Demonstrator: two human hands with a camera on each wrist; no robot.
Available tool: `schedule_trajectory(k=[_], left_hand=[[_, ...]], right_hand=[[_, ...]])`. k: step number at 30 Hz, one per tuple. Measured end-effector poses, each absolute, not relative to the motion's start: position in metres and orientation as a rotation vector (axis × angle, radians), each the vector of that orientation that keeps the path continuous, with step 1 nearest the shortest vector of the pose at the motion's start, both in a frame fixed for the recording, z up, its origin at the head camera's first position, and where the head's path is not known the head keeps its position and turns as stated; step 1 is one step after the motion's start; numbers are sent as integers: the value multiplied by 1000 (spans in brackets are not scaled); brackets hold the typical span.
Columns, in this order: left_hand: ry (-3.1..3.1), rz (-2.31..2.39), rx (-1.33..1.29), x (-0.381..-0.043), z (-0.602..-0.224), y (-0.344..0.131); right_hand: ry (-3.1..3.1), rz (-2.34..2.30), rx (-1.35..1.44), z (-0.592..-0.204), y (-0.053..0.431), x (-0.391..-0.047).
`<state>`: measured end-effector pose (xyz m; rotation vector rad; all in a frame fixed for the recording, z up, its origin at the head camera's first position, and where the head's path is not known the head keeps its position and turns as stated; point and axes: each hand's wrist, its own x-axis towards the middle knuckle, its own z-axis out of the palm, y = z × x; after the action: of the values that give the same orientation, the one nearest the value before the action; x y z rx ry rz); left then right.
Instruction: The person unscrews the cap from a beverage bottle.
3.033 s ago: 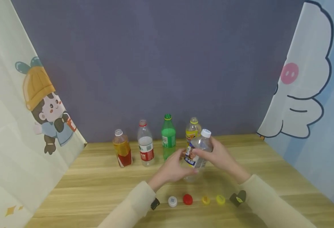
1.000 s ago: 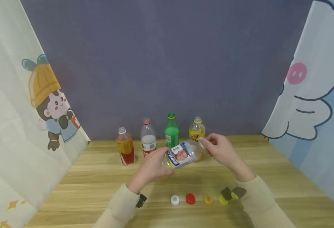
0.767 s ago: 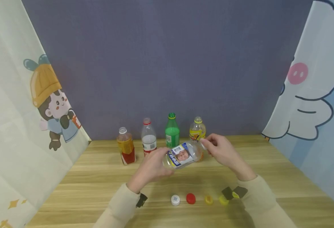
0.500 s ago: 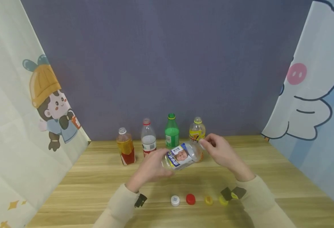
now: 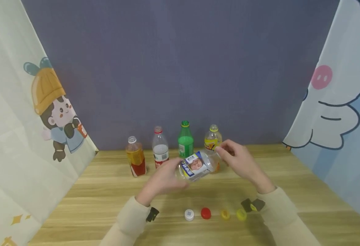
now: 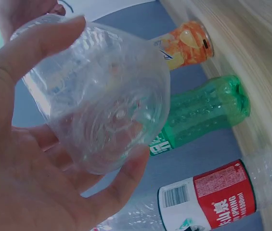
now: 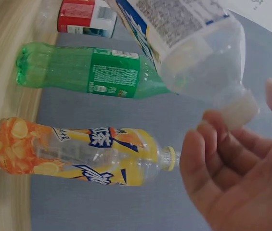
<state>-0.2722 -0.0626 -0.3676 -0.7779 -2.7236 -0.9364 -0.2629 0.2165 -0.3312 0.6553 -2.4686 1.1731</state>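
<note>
Above the table, a clear plastic bottle [image 5: 196,165] with a blue-and-white label is held tilted, its neck up to the right. My left hand [image 5: 164,179] grips it round the base end, thumb on one side and fingers on the other in the left wrist view. At the neck is my right hand [image 5: 239,160], fingers curled at the white bottle cap [image 7: 240,111]. In the right wrist view the fingertips meet the cap's side, with the thumb close by its other side. From the head view, the right hand hides the cap.
Behind stand several uncapped bottles: an orange-and-red one [image 5: 135,157], a red-labelled one [image 5: 160,150], a green one [image 5: 185,140] and a yellow-labelled one [image 5: 213,140]. In front lie loose caps: white [image 5: 189,215], red [image 5: 205,213], orange-yellow [image 5: 225,214] and yellow [image 5: 241,215].
Three seconds ago both hands held the bottle more upright by its body. It now leans far right, and the right hand has moved to the cap. Over the last second little has shifted.
</note>
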Motion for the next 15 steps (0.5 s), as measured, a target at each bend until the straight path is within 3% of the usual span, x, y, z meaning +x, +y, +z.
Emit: schedule_trajectory(k=[7,15], left_hand=[[-2721,-864,-744,-269,-367,-58],[-2717,-840,-759,-267,-365,-59]], right_hand=[[-2550,1175,470,-332,217,-263],[-2534,1175,506,-330,217,-261]])
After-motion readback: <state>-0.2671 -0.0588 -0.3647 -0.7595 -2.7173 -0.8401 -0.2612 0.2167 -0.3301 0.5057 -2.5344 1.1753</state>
